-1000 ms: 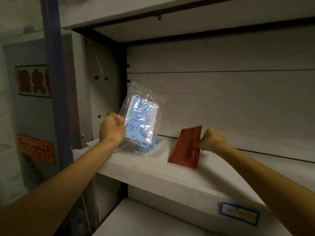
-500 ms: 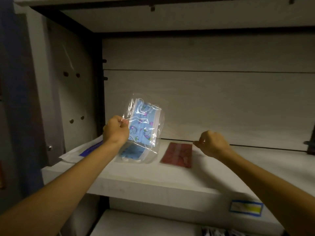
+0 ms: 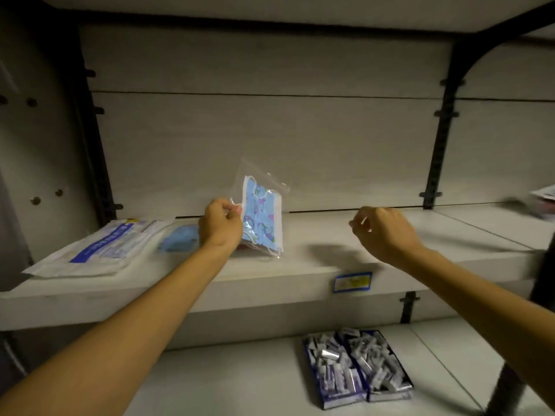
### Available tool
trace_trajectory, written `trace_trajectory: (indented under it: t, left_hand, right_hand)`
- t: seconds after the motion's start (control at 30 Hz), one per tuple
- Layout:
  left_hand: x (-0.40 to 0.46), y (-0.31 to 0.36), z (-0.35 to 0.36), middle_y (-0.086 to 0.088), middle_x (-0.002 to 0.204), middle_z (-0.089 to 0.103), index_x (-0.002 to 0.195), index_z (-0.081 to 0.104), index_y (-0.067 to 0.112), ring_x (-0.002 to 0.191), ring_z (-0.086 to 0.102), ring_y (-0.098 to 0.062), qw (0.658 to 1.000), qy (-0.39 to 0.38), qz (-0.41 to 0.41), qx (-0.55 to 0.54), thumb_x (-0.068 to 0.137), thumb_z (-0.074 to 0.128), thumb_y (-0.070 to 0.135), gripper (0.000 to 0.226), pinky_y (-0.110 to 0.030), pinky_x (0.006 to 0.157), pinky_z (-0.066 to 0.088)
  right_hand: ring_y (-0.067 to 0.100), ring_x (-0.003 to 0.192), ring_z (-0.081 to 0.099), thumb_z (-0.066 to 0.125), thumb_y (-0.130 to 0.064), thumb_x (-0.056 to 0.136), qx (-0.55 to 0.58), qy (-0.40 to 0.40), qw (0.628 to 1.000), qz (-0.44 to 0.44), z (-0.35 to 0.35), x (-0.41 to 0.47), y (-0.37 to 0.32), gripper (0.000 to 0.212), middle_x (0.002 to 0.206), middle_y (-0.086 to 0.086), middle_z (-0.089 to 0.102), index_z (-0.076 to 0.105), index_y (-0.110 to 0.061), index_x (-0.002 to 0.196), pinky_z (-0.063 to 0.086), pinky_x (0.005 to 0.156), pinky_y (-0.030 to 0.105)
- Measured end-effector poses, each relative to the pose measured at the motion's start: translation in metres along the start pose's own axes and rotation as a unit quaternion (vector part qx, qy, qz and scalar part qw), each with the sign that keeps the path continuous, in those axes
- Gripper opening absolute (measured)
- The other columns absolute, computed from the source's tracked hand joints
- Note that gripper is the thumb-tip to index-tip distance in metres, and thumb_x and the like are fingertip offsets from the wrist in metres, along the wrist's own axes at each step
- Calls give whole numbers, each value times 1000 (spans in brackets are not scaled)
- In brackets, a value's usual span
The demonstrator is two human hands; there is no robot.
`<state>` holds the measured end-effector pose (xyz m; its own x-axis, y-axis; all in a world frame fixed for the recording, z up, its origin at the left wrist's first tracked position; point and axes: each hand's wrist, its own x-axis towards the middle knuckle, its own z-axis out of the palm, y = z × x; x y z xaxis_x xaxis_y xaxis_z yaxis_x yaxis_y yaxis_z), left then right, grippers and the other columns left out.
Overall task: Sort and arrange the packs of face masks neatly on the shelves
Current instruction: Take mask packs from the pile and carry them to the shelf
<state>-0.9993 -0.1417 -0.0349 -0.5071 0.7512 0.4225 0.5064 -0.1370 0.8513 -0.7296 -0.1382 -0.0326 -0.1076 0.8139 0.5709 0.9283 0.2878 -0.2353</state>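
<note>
One clear pack of blue printed masks [image 3: 262,217], pinched at its left edge by the left hand [image 3: 221,222], just at 3 o'clock of that hand and above the middle shelf [image 3: 300,267]. Standing nearly upright, long axis running from 12 to 6 o'clock with a slight lean, top corner toward 12, bottom edge down at the shelf board; touching or just clear, cannot tell. Something reddish peeking out under the bottom edge, too hidden to name. Right hand [image 3: 383,232] well apart at 3 o'clock of the pack, fingers loosely curled, gripping nothing. Lying flat at 9 o'clock of the left hand: a blue mask pack [image 3: 179,238], then a large white pack with a blue stripe [image 3: 99,247] farther toward 9. Blue-and-yellow price tag [image 3: 353,282] on the shelf's front edge. Down at 5 o'clock, two blue trays of small silver sachets [image 3: 357,366] on the lower shelf [image 3: 240,382].
</note>
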Motion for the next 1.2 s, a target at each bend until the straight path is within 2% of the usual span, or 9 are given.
trace_trajectory:
  t: [0.13, 0.2, 0.27, 0.37, 0.53, 0.73, 0.9, 1.07, 1.2]
  left_hand:
    - [-12, 20, 24, -9, 99, 65, 98, 58, 12, 92, 59, -30, 998, -14, 51, 26, 95, 54, 22, 11, -27, 71, 37]
    - [-17, 31, 36, -3, 92, 61, 95, 56, 15, 89, 58, -28, 997, -17, 68, 32, 95, 54, 23, 7, -27, 71, 38]
    - [-21, 39, 48, 0, 88, 58, 89, 53, 18, 84, 57, -26, 996, -18, 78, 40, 95, 55, 23, 8, -26, 69, 37]
    - [-24, 46, 65, 0, 84, 59, 86, 51, 20, 80, 56, -24, 996, -30, 73, 51, 95, 54, 25, 11, -26, 66, 36]
    - [-29, 48, 91, -6, 90, 63, 87, 53, 18, 89, 58, -29, 994, -23, 48, 100, 95, 53, 21, 9, -29, 67, 40]
    - [-32, 50, 111, -6, 97, 66, 91, 61, 17, 93, 60, -28, 982, -11, 34, 188, 94, 52, 21, 11, -31, 68, 42]
    - [-28, 46, 115, -5, 84, 67, 83, 56, 18, 83, 63, -27, 987, -27, 58, 150, 94, 55, 18, 10, -37, 69, 51]
    - [-22, 50, 97, -16, 72, 65, 73, 55, 24, 66, 55, -20, 992, -57, 96, 55, 90, 62, 15, 20, -25, 61, 43]
    - [-14, 49, 73, -19, 74, 67, 74, 57, 24, 63, 55, -23, 992, -37, 110, 42, 89, 64, 17, 18, -35, 64, 48]
  right_hand:
    - [21, 75, 60, 54, -32, 96, -21, -2, 1000, 1, -16, -7, 25, 22, 89, 6, 70, 66, -13, 100, 51, 61, 31]
    - [20, 74, 57, 53, -32, 96, -23, -7, 1000, 5, -21, -6, 40, 22, 90, 5, 69, 65, -14, 101, 45, 57, 27]
    - [20, 76, 59, 53, -33, 96, -17, -12, 1000, 3, -24, -1, 56, 22, 93, 5, 70, 66, -15, 102, 49, 61, 30]
    - [19, 77, 59, 54, -32, 96, 4, -18, 1000, 2, -25, 10, 77, 22, 93, 5, 69, 66, -15, 103, 52, 64, 32]
    - [20, 80, 62, 55, -33, 95, 20, -34, 999, -34, -18, 28, 102, 22, 94, 5, 69, 66, -16, 101, 57, 70, 40]
    - [20, 80, 62, 54, -32, 96, 30, -44, 996, -71, -12, 52, 126, 21, 92, 4, 70, 67, -16, 100, 56, 70, 39]
    - [19, 82, 61, 53, -31, 96, 29, -66, 993, -91, -1, 68, 138, 19, 95, 3, 69, 66, -17, 102, 53, 68, 31]
    - [20, 82, 62, 55, -29, 95, 43, -67, 991, -106, 6, 84, 130, 18, 95, 4, 70, 67, -17, 100, 56, 72, 38]
    - [20, 79, 62, 54, -30, 96, 48, -70, 989, -125, 13, 90, 109, 18, 95, 4, 69, 66, -17, 100, 55, 69, 34]
